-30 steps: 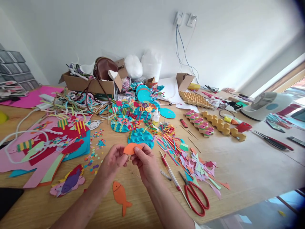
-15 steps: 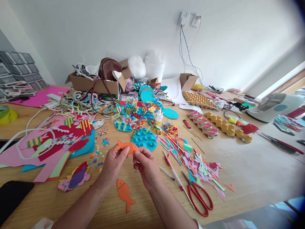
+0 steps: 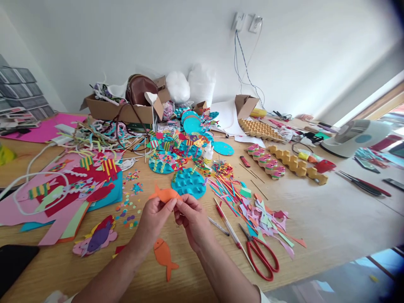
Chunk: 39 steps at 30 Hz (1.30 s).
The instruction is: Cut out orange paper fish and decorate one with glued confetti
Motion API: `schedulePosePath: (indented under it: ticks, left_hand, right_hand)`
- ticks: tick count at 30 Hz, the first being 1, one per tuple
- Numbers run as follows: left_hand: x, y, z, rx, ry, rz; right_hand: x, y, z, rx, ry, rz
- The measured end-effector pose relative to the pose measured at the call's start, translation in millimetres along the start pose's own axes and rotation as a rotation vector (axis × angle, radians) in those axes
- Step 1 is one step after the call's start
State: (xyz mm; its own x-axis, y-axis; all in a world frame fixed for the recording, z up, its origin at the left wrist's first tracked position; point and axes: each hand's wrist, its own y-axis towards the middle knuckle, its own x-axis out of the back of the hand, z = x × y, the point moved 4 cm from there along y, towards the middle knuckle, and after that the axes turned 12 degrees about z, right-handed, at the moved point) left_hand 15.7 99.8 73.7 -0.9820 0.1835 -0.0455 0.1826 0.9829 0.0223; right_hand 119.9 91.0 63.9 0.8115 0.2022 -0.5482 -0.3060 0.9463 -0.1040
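Both my hands hold up a small orange paper fish (image 3: 164, 194) above the wooden table (image 3: 331, 219). My left hand (image 3: 154, 221) pinches its lower edge with thumb and fingers closed. My right hand (image 3: 192, 219) pinches the fish's right end, fingers curled. A second orange paper fish (image 3: 164, 256) lies flat on the table just below my wrists. A blue bumpy paper disc (image 3: 189, 183) sits right behind the held fish.
Red-handled scissors (image 3: 260, 257) and a pen (image 3: 232, 230) lie right of my hands, beside several coloured paper scraps (image 3: 261, 214). Pink and red sheets (image 3: 59, 193) lie left, a black phone (image 3: 14, 261) at the near left corner. Cardboard boxes (image 3: 123, 110) and egg trays (image 3: 293, 162) stand behind.
I have turned the orange fish between my fingers from a curled piece to a spread fish shape with the tail at the left. My hands stay in about the same place.
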Motion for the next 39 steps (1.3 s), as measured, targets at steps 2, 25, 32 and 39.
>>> schedulePosePath:
  ticks: [2,25,32,39]
  left_hand:
    - [3.0,1,-4,-0.003,0.027,-0.054]
    - [14.0,4,-7,0.091,-0.14,0.002]
    - [12.9,5,-13,0.092,-0.155,0.001]
    - [10.8,3,-21,0.048,-0.135,0.066]
  right_hand:
    - [8,-9,6,-0.001,-0.11,0.011]
    - [159,-145,70,-0.763,-1.852,-0.394]
    - [141,-153,105,-0.27,-1.529,-0.482]
    - [53,-84,84,-0.047,-0.614,-0.17]
